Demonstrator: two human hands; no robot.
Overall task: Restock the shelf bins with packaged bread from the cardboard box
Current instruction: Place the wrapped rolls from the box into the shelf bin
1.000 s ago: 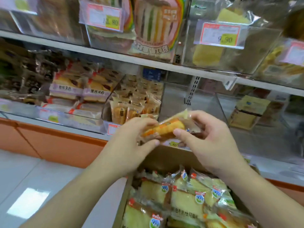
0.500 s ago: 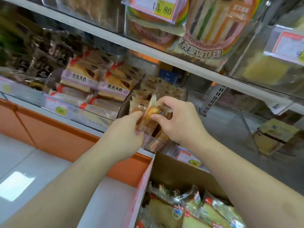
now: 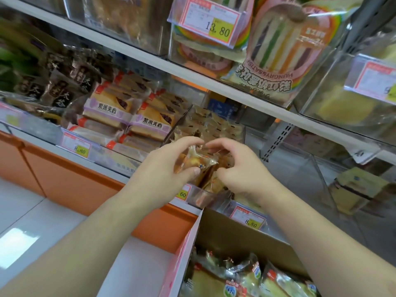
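1. Seen from a head camera: two bare forearms reaching up and forward to a shop shelf.
2. Left hand (image 3: 162, 174) at the front of a clear shelf bin (image 3: 211, 197), thumb and fingers (image 3: 194, 171) pinching a small wrapped bread packet (image 3: 198, 161).
3. Right hand (image 3: 240, 168) just beside it, fingers curled down onto the same packet and the packets under it; exact grip hard to tell.
4. Held packet right at the bin's front lip, touching the small brown packets (image 3: 211, 125) that fill the bin to the back.
5. Little open room here: the upper shelf edge (image 3: 214, 82) running above the hands, the bin's clear walls close on either side.
6. More room to the right: a neighbouring clear bin (image 3: 315, 166) mostly bare, with a few yellow-wrapped packs (image 3: 362, 187) at its far right.
7. Left of the hands: a bin of purple-banded sandwich bread packs (image 3: 128, 118), then dark-wrapped packs (image 3: 62, 86) further left.
8. Price tags along the bin fronts, one reading 8.80 (image 3: 249, 219).
9. Upper shelf: clear bins, one with a rainbow-striped sandwich pack (image 3: 287, 50) and a 13.80 tag (image 3: 212, 22).
10. Below the hands: an open cardboard box (image 3: 240, 232), its top edge near the shelf lip, holding yellow bread packs (image 3: 246, 279) in clear wrap.
11. Orange base panel (image 3: 64, 174) under the shelf, pale floor (image 3: 42, 228) open to the left.
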